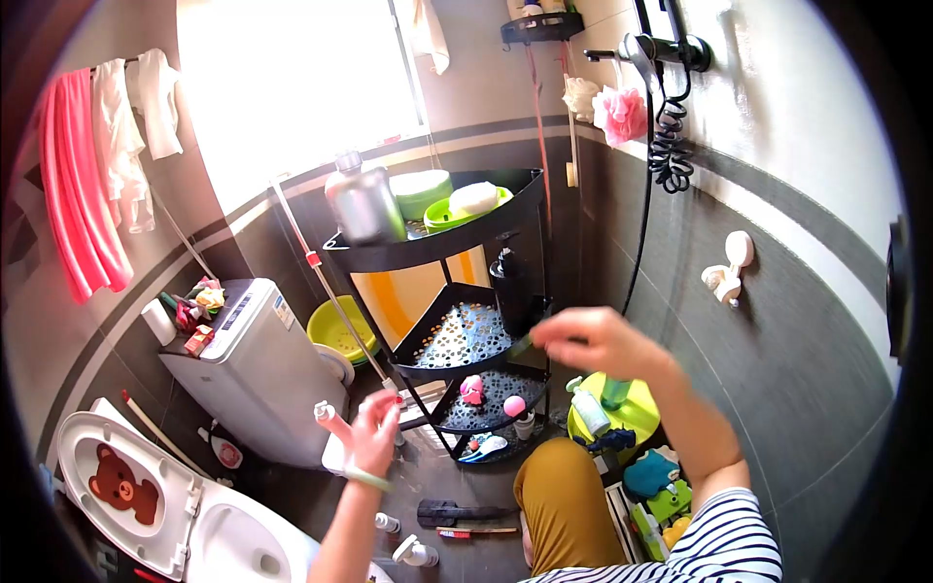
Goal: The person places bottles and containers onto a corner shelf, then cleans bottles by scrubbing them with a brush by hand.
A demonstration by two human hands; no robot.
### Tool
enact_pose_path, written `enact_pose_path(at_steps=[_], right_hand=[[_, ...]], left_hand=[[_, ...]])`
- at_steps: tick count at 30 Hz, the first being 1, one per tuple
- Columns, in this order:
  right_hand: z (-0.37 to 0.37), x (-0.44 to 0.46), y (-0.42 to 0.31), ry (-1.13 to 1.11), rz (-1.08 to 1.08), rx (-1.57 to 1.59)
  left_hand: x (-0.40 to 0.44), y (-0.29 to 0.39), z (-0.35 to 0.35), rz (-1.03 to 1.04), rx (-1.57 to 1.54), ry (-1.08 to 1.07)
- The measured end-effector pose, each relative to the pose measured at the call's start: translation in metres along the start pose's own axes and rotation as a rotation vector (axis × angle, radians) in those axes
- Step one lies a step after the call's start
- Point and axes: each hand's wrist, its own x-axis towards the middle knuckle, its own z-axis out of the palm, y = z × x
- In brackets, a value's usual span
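A black corner rack [442, 255] with three tiers stands ahead. Its top tier holds a large grey bottle [362, 202] and a green soap dish [465, 209]. On the middle tier, a black pump bottle [507, 287] stands at the right. My right hand [598, 340] is beside that tier's right front corner, fingers pressed together around something small and greenish, too blurred to name. My left hand [371, 432] is lower left of the rack, wearing a pale wristband, its fingers bent near a pink bottle [333, 424]; whether it grips the bottle is unclear. Pink items [471, 390] lie on the bottom tier.
A washing machine [262, 360] and an open toilet [233, 534] are on the left. White bottles [416, 552] and a black brush [465, 512] are on the floor. A yellow-green stool [637, 413] with bottles stands at the right, above a pile of toys [666, 496].
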Motion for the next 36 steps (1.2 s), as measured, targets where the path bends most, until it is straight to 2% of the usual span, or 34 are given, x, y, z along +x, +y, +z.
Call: enact_pose_path(at_steps=[2,4,6,7,9,12,17,23,26,27,28,31,33,36], right_hand=[[-0.026,0.016,-0.005,0.098,0.013,0.04],[-0.05,0.043,0.001,0.163,0.022,0.167],[-0.074,0.076,-0.002,0.206,-0.02,0.064],[-0.083,0.094,0.006,0.233,-0.033,-0.011],[-0.099,0.128,0.02,0.236,-0.042,-0.151],[-0.112,0.166,0.029,0.218,-0.031,-0.343],[-0.112,0.223,0.029,0.147,-0.049,-0.444],[-0.063,0.293,0.028,-0.314,0.272,-0.751],[-0.033,0.327,0.045,-0.389,0.397,-0.859],[-0.024,0.346,0.055,-0.58,0.426,-0.873],[-0.018,0.366,0.073,-0.594,0.422,-0.88],[-0.004,0.394,0.103,-0.778,0.204,-0.877],[0.001,0.399,0.105,-0.806,0.287,-0.845],[-0.007,0.39,0.1,-0.783,0.23,-0.929]], left_hand=[[0.02,0.064,0.001,0.202,0.346,0.027],[0.038,0.115,0.008,0.597,0.61,0.092],[0.055,0.154,0.022,0.739,0.79,0.101],[0.066,0.16,0.029,0.737,0.789,0.102],[0.085,0.17,0.043,0.912,0.998,0.119],[0.111,0.155,0.062,0.888,1.153,0.118],[0.121,0.131,0.072,0.932,1.175,0.119],[0.119,0.128,0.073,0.944,1.028,0.147],[0.121,0.125,0.074,0.958,0.987,0.171],[0.124,0.122,0.075,0.972,1.012,0.191],[0.125,0.121,0.074,0.96,1.006,0.2],[0.123,0.122,0.076,0.967,0.979,0.193],[0.118,0.127,0.074,0.933,0.978,0.175],[0.116,0.136,0.074,0.903,0.994,0.177]])
